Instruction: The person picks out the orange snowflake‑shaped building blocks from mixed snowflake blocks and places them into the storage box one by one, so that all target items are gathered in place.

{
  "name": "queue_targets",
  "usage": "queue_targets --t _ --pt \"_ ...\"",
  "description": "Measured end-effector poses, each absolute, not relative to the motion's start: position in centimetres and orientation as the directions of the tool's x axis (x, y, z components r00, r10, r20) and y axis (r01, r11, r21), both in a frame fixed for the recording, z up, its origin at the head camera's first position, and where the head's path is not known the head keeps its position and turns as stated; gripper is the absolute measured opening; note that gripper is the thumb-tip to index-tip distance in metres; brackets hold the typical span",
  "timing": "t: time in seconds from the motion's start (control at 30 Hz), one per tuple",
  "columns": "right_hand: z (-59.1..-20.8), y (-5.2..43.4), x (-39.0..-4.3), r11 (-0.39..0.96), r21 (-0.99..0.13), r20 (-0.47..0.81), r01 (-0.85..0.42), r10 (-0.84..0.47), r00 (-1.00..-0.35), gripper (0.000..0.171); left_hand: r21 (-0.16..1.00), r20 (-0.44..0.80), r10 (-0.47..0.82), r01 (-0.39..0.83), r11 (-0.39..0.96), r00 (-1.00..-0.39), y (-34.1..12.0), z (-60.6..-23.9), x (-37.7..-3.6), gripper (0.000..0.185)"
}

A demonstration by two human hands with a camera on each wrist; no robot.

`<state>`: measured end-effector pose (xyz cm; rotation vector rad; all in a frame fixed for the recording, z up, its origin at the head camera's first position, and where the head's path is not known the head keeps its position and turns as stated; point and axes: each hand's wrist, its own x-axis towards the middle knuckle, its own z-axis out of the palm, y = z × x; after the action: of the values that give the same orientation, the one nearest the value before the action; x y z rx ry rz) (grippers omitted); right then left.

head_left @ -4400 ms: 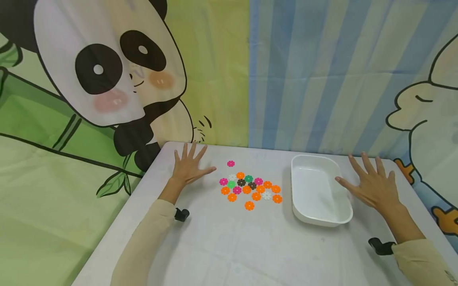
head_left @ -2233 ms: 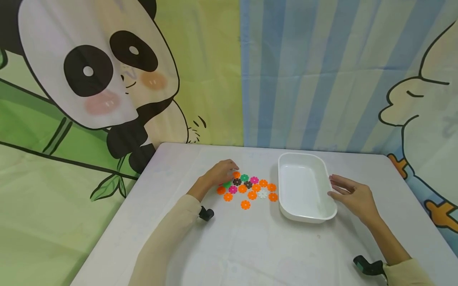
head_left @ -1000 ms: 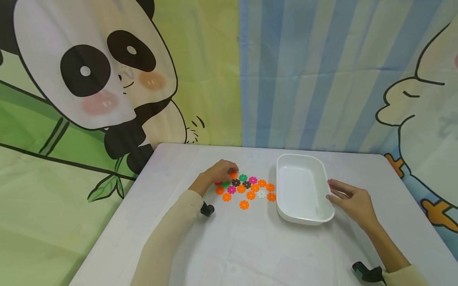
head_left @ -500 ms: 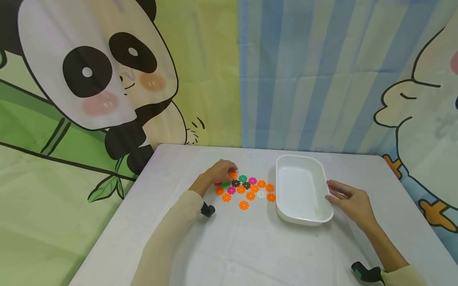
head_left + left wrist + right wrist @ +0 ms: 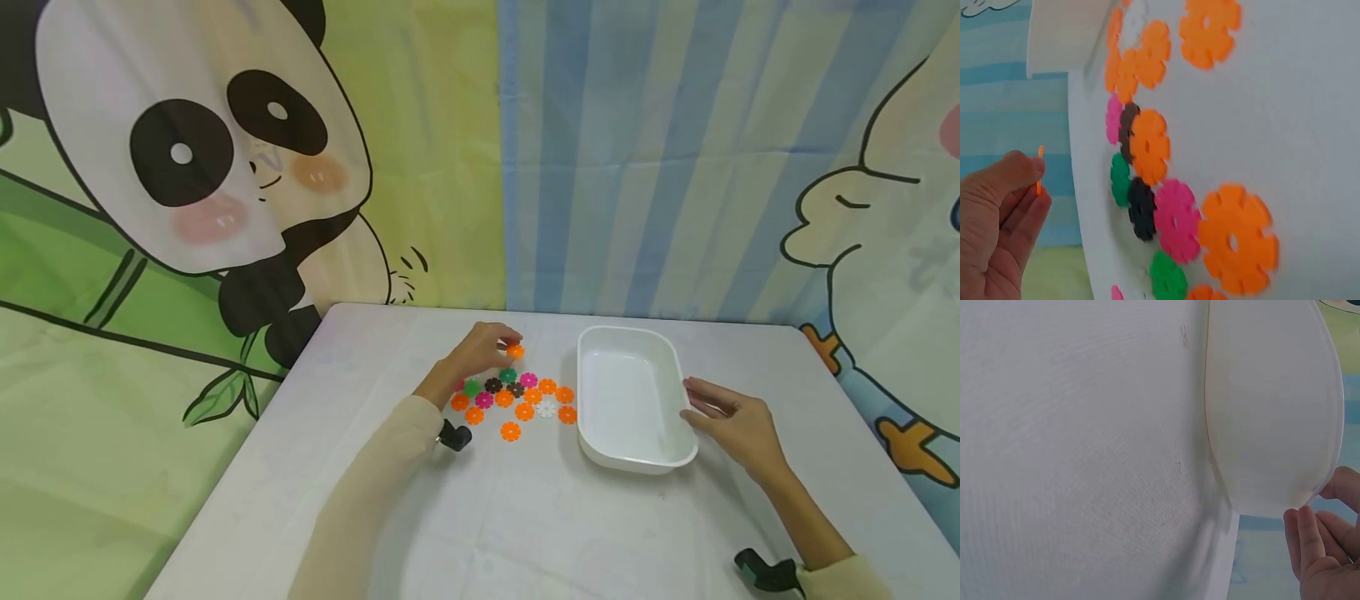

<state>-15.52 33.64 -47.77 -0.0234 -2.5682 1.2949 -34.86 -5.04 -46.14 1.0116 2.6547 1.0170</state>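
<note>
My left hand pinches one orange flower-shaped disc between thumb and fingertip, lifted a little above the table; the left wrist view shows that disc edge-on in the fingers. Just below it lies a cluster of flower discs in orange, pink, green, dark brown and white, also seen close up. A white rectangular tray sits right of the cluster and holds nothing. My right hand rests against the tray's right rim, fingers loosely curled at its wall.
The white table ends at a cartoon backdrop with a panda and blue stripes. A black wrist-camera mount sits under my left forearm, another near my right sleeve.
My left hand moved from the table's left side into the disc cluster, pinched an orange disc and has now lifted it up and right. My right hand came in to the tray's rim.
</note>
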Motion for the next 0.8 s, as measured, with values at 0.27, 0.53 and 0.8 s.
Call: queue_targets --t 0.27,0.53,0.8 --pt "-47.5 33.5 -15.4 0.593 -0.796 0.237 -0.116 0.131 -0.963 0.059 0.696 0.237 0.599 0.564 0.445 -0.765 -1.4 -45.3 -34.4 0.039" --pt "-47.2 33.4 -15.2 0.600 -0.793 0.233 -0.108 0.136 -0.963 0.059 0.729 0.303 0.605 0.588 0.350 -0.736 2.2 -44.4 -33.8 0.036" --pt "-47.1 33.3 -15.3 0.613 -0.784 0.228 -0.098 0.137 -0.964 0.059 0.720 0.280 0.648 0.602 0.346 -0.708 6.1 -43.2 -33.3 0.038"
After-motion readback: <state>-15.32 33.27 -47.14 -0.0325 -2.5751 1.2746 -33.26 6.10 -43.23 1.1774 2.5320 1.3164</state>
